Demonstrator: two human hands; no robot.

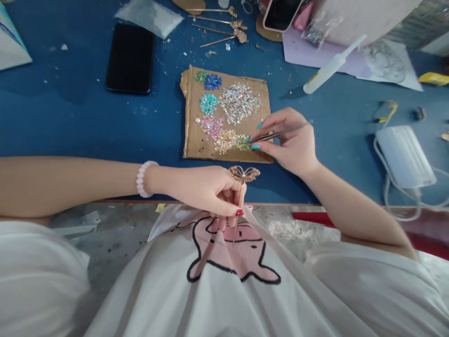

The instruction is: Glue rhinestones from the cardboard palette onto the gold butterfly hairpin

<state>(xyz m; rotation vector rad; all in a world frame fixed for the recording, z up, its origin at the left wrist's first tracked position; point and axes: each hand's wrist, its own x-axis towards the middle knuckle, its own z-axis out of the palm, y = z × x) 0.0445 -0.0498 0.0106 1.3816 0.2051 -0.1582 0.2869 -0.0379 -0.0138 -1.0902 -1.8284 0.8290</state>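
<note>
My left hand (206, 189) is closed on a thin gold hairpin topped with a butterfly (244, 174), held upright near the table's front edge. My right hand (289, 140) pinches metal tweezers (277, 135), their tips at the small greenish pile of rhinestones (242, 142) on a piece of brown cardboard (191, 145). The cardboard carries several small heaps of stones: silver (239, 101), light blue (208, 103), dark blue (213, 82), pink (211, 125) and gold (225, 140). A white bead bracelet (143, 179) is on my left wrist.
On the blue table lie a black phone (130, 58), a clear bag (150, 15), more butterfly hairpins (224, 25), a white glue bottle (331, 68), a second phone (281, 13), papers and a white face mask (405, 157) at the right.
</note>
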